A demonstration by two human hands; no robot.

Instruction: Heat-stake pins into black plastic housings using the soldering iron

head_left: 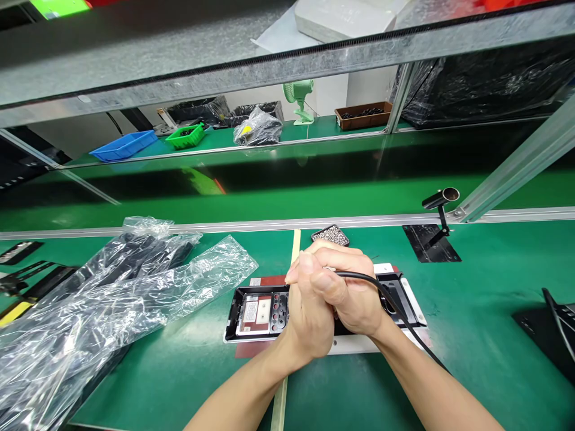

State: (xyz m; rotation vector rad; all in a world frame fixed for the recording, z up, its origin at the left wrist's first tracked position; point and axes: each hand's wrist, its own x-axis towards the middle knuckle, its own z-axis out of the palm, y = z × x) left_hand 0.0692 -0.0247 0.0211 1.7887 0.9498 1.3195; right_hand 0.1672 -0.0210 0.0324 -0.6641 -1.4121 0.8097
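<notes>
My left hand [309, 314] and my right hand [357, 293] are closed together, fingers wrapped and pressed against each other. A black cable [399, 314] comes out at the top between them and runs over my right hand down to the right. Whatever the cable joins is hidden inside my grip. Directly below lies a long black housing [231, 314] in a white fixture [359, 344], its middle covered by my hands. The housing's left end shows a pale label plate [257, 312] and a dark part with round holes [279, 311].
Behind my hands sits a small black tray of screws [331, 234]. Clear plastic bags [148, 299] with black parts cover the left side. To the right stands a tube holder [442, 200] on a black plate. A metal shelf [269, 72] crosses overhead.
</notes>
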